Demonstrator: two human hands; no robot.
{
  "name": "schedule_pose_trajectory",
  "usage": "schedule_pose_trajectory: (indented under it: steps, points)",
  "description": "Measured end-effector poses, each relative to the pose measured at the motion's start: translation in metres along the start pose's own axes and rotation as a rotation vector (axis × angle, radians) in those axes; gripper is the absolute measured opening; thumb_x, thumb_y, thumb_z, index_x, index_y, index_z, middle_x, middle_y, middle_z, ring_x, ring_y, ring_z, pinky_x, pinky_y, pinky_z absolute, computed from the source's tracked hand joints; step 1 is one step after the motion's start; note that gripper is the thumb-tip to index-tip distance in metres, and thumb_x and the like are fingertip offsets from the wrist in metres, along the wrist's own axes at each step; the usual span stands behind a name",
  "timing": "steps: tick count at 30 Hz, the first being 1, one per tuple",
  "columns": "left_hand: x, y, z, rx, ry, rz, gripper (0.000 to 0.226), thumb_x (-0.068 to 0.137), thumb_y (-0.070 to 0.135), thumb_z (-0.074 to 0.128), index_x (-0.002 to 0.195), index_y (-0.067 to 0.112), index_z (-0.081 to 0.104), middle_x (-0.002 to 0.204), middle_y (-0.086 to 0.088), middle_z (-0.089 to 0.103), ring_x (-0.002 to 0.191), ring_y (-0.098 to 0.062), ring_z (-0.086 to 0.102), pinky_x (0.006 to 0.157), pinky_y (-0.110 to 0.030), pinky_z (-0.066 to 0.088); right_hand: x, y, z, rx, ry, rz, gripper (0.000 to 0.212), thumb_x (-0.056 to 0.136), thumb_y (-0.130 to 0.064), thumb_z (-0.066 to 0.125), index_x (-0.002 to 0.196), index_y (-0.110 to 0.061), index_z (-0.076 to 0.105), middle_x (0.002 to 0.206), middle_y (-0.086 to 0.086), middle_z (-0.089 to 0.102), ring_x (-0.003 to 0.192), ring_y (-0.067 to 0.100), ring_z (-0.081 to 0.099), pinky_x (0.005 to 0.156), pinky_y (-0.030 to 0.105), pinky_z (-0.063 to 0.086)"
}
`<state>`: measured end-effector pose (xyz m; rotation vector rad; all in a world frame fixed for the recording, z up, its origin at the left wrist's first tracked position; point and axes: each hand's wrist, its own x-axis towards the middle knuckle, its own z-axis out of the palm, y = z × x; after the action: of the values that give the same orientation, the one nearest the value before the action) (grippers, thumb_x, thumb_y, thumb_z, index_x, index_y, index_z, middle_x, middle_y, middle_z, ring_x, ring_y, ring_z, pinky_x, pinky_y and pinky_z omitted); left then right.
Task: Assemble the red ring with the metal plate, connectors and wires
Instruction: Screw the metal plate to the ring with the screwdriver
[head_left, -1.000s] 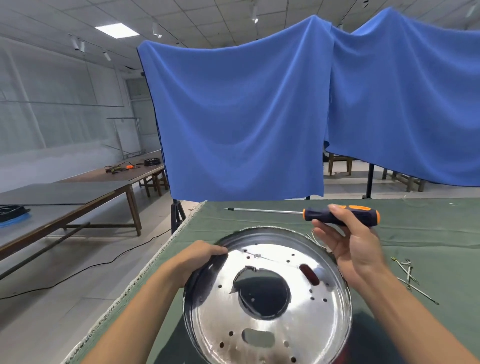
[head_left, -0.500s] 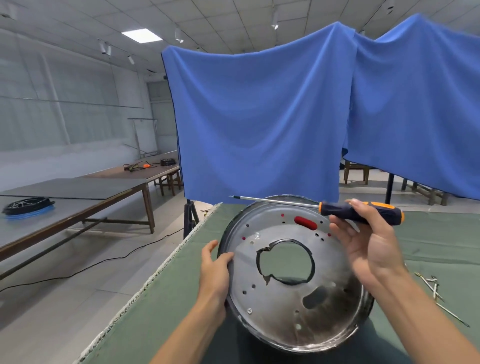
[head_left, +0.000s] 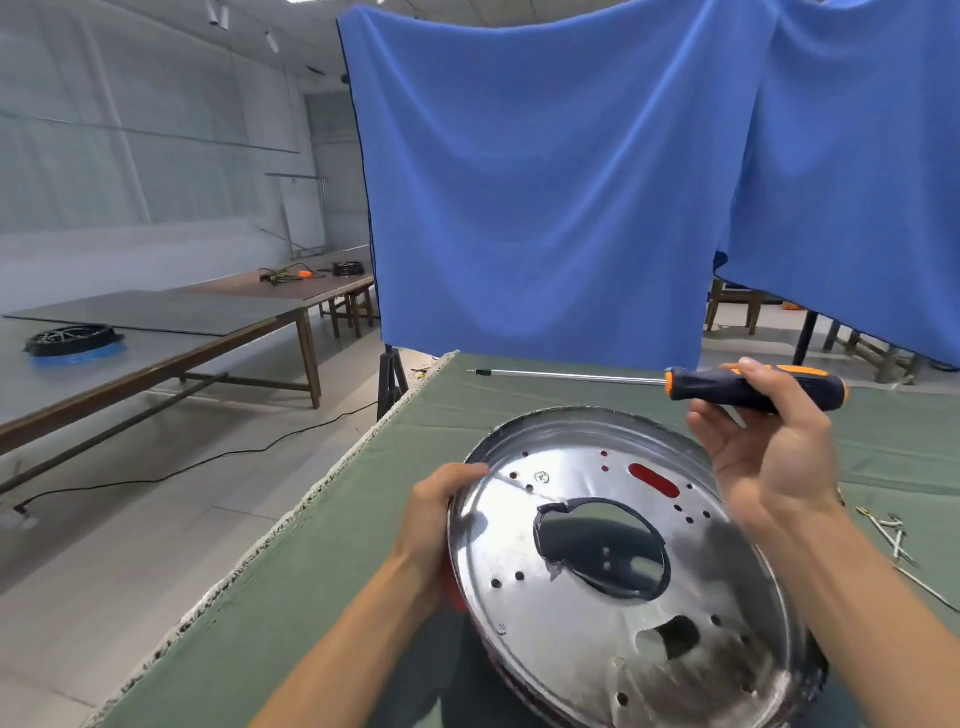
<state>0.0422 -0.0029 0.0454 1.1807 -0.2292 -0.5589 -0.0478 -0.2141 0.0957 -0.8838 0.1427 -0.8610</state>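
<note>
**Metal plate held tilted over the left edge of the green tabletop; screwdriver in the right hand**

Blue cloth (head_left: 545, 182) hangs as a backdrop behind the far edge of the green-covered table (head_left: 322, 571).

The metal plate (head_left: 597, 587) is a round, shiny disc with a large central hole, a slot and many small holes. It stands tilted near the table's left edge, close to the near edge. Red shows through an oblong slot on its upper right, and a sliver of red shows at its left rim below the left hand; this appears to be the red ring (head_left: 653, 481) behind the plate, mostly hidden.

The left hand (head_left: 441, 514) grips the plate's left rim, fingers curled over the edge.

The right hand (head_left: 769, 441) is raised above the plate's upper right rim, palm toward the camera, and pinches the black and orange handle of a screwdriver (head_left: 748, 387). The shaft lies level and points left, over the far part of the tabletop.

Thin metal wires (head_left: 896, 535) lie on the cloth near the right edge, beside the right forearm.

A small screw head (head_left: 542, 477) sits on the plate's upper face.
</note>
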Motion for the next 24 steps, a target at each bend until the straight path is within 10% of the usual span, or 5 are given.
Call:
schedule_pose_trajectory:
  steps: [6,12,21,24]
  points:
    - [0.009,0.010,-0.018,0.157,-0.061,-0.137,0.023,0.070,0.034,0.065,0.073,0.011,0.067,0.061,-0.005,0.059,0.047,-0.015,0.055,0.046,-0.019,0.047,-0.002,0.005,-0.001,-0.043,0.010,0.015,0.015,0.090,-0.016,0.057,0.075,-0.015,0.057,0.062,-0.004,0.063,0.050,0.014,0.060,0.049,0.020,0.053]
    - [0.012,0.008,-0.030,0.301,-0.123,-0.175,0.034,0.081,-0.001,0.055,0.055,0.016,0.070,0.067,-0.007,0.065,0.058,-0.013,0.065,0.059,-0.020,0.055,-0.003,0.003,0.005,-0.077,-0.037,0.008,0.012,0.090,-0.015,0.056,0.078,-0.013,0.057,0.062,-0.005,0.062,0.050,0.013,0.058,0.049,0.020,0.053]
    - [0.006,0.010,-0.013,0.411,-0.027,0.137,0.051,0.082,-0.005,0.047,0.038,0.021,0.043,0.046,0.008,0.035,0.042,-0.006,0.034,0.043,-0.016,0.028,-0.007,-0.018,0.009,-0.057,-0.086,-0.051,0.022,0.092,-0.016,0.052,0.071,-0.016,0.060,0.061,-0.005,0.062,0.048,0.012,0.059,0.048,0.019,0.052]
    - [0.001,0.014,-0.006,0.447,0.000,0.306,0.022,0.069,0.008,0.052,0.049,0.017,0.048,0.053,0.004,0.042,0.051,-0.011,0.037,0.048,-0.021,0.030,-0.007,-0.027,0.012,-0.036,-0.112,-0.078,0.041,0.093,-0.018,0.050,0.056,-0.022,0.067,0.061,-0.006,0.062,0.049,0.011,0.059,0.049,0.018,0.050]
